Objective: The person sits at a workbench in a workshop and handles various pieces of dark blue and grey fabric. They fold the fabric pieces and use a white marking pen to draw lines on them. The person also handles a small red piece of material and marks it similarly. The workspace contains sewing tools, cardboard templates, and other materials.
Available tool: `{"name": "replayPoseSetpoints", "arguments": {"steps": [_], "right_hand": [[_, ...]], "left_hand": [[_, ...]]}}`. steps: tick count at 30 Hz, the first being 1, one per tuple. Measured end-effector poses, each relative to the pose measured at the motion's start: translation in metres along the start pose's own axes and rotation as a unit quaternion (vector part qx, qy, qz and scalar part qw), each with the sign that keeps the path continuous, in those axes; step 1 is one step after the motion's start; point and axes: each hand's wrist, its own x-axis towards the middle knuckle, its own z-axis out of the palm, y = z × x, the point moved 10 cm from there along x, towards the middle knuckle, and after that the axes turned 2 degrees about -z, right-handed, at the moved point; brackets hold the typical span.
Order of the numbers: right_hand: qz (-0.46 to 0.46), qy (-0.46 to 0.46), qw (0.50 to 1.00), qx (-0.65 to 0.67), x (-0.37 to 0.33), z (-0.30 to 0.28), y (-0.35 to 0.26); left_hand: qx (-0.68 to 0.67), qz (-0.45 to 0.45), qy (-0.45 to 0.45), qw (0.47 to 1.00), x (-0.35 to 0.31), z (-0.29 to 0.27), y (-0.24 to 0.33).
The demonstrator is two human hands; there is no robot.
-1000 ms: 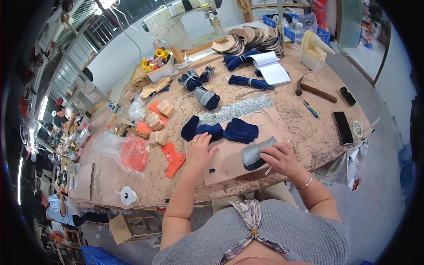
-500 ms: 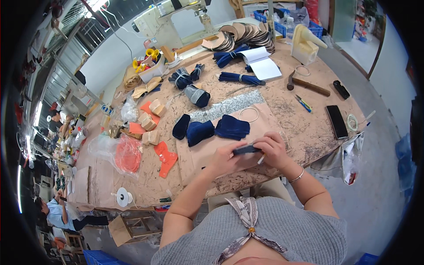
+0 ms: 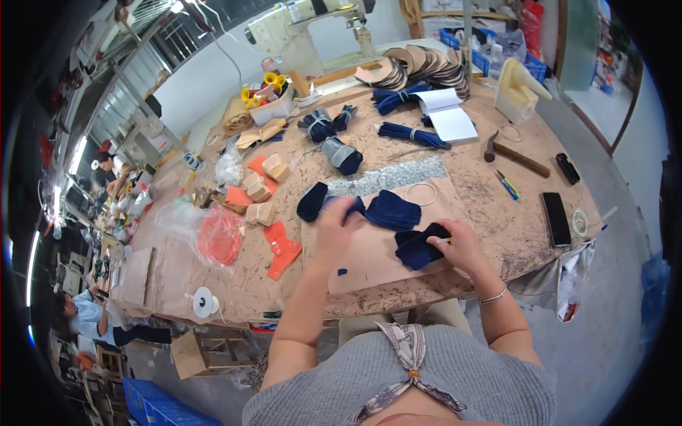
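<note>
My right hand (image 3: 463,247) grips a few dark navy fabric pieces (image 3: 418,250) by their right side, above the tan sheet (image 3: 369,273). A thin white stick-like thing shows at its fingers; its kind is unclear. My left hand (image 3: 335,231) is smeared by motion, over the middle one of three navy piles. That middle pile is mostly covered by the hand. Left of it lies a narrow navy pile (image 3: 312,202), and to its right a wider stack of navy pieces (image 3: 393,210). A tiny navy scrap (image 3: 342,272) rests on the sheet nearer to me.
Beyond the piles lie a speckled grey slab (image 3: 387,176) and tied navy bundles (image 3: 412,135). A hammer (image 3: 522,160), cutter (image 3: 508,186) and phone (image 3: 556,219) lie right. Orange pieces (image 3: 282,250), a plastic bag (image 3: 181,221) and a thread spool (image 3: 204,303) are left.
My left hand has let go of the navy pieces and moved left to the middle pile. My right hand has shifted slightly right, and its pieces now lie spread open. The view has shifted.
</note>
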Motion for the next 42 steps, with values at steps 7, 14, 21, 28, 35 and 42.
{"name": "replayPoseSetpoints", "arguments": {"steps": [7,14,21,28,35,42], "right_hand": [[-0.118,0.142,0.976,-0.115,-0.02,-0.007,-0.015],[-0.113,0.147,0.978,-0.098,-0.02,-0.007,-0.009],[-0.106,0.139,0.98,-0.092,-0.022,-0.006,-0.008],[-0.086,0.171,0.98,-0.044,-0.017,-0.017,-0.002],[-0.044,-0.006,0.998,-0.055,0.076,0.019,-0.004],[-0.146,-0.168,0.946,-0.234,0.089,0.117,-0.037]], "left_hand": [[0.139,-0.367,-0.057,0.918,0.021,-0.049,-0.193],[0.165,0.075,0.102,0.978,0.028,-0.083,-0.058],[0.191,0.233,0.169,0.938,-0.021,-0.089,0.01],[-0.075,-0.159,0.119,0.977,-0.009,-0.082,-0.083],[-0.315,-0.264,-0.196,0.89,-0.018,-0.021,-0.088],[-0.119,-0.25,-0.309,0.91,-0.058,0.002,-0.058]]}}
